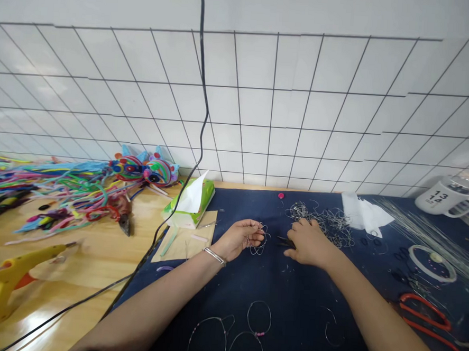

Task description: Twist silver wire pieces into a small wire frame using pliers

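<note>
My left hand, with a silver bangle at its wrist, pinches a small piece of bent thin wire with several loops. To the right, my right hand is palm down, its fingers curled over dark pointed pliers. Only the tips of the pliers stick out to the left, toward the wire piece; my hand covers the rest. Just behind my right hand lies a tangled heap of thin wire. Nearer me on the dark blue mat rest wire rings, one with pink beads.
At left are a yellow glue gun, red-handled pliers, colourful craft strips and a tissue pack. A black cable hangs down across. Right: orange scissors, a clear ring, straight wires, a white mug.
</note>
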A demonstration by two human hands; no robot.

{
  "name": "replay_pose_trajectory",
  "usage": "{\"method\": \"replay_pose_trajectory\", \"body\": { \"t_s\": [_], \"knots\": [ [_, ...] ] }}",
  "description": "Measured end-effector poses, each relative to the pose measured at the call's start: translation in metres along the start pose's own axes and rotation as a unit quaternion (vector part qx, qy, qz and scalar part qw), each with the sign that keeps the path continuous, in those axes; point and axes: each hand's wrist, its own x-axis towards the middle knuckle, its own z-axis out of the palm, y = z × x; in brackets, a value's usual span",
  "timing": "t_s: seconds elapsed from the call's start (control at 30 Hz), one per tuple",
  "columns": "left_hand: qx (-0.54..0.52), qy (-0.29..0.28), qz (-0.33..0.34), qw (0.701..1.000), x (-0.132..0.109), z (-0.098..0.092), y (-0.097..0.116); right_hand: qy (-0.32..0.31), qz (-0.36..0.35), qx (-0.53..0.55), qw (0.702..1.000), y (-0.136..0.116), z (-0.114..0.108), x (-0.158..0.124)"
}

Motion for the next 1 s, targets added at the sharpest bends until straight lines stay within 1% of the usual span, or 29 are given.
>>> {"method": "replay_pose_trajectory", "body": {
  "t_s": [0.07,0.1,0.17,0.27,0.3,0.37,0.47,0.6,0.7,0.83,1.0],
  "knots": [
    [0.005,-0.004,-0.002,1.0,-0.003,0.003,-0.001,0.015,0.0,0.077,0.997,-0.004,-0.003,0.002],
    [0.008,-0.008,-0.002,1.0,-0.005,0.005,-0.001,0.021,0.013,0.13,0.991,-0.007,-0.003,0.003],
    [0.015,-0.015,-0.001,1.0,-0.009,0.009,-0.002,0.018,0.022,0.243,0.97,-0.016,0.003,0.007],
    [0.022,-0.015,0.0,1.0,-0.015,0.014,-0.005,0.05,0.035,0.379,0.923,-0.03,0.02,0.013],
    [0.025,-0.012,0.002,1.0,-0.016,0.015,-0.005,0.058,0.048,0.423,0.903,-0.033,0.026,0.014],
    [0.034,-0.007,0.005,0.999,-0.018,0.017,-0.005,0.045,0.079,0.517,0.851,-0.037,0.036,0.016],
    [0.057,0.004,0.007,0.998,-0.022,0.016,-0.004,0.046,0.098,0.551,0.827,-0.038,0.047,0.016],
    [0.097,0.018,0.006,0.995,-0.031,0.008,-0.001,0.048,0.105,0.573,0.812,-0.036,0.053,0.016],
    [0.127,0.043,0.01,0.991,-0.037,0.0,-0.003,0.058,0.102,0.589,0.799,-0.037,0.056,0.016],
    [0.175,0.067,0.036,0.982,-0.038,-0.008,-0.011,0.068,0.093,0.591,0.799,-0.04,0.057,0.015],
    [0.24,0.09,0.072,0.964,-0.036,-0.017,-0.014,0.083,0.116,0.579,0.803,-0.041,0.06,0.017]
  ]
}}
